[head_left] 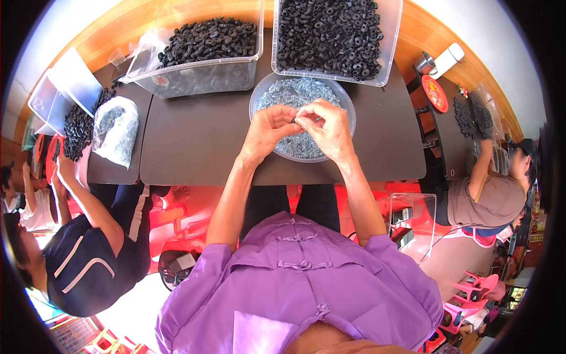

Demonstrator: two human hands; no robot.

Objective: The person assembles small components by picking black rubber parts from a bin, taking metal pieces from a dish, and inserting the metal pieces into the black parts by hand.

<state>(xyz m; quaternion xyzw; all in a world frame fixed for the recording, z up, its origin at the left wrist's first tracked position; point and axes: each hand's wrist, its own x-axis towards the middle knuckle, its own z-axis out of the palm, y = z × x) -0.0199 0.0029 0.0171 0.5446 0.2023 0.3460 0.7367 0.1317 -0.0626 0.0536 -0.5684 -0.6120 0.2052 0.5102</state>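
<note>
Over a round clear tub (352, 112) my two hands meet, fingertips nearly touching. Between them sits a small black part (294, 120), mostly hidden by the fingers. My left hand (268, 133) pinches it with thumb and forefinger. The fingers of my right hand (328, 131) are closed at the same spot; whether they grip the black part or another tiny piece is too small to tell. Many small, clear bluish pieces (295, 89) fill the tub beneath.
Behind the tub stands a clear bin of black ring-shaped parts (330, 35); left of it, another bin holds black parts (209, 41). A plastic bag (115, 131) lies on the brown table (194, 135). People work at left (88, 259) and right (489, 189).
</note>
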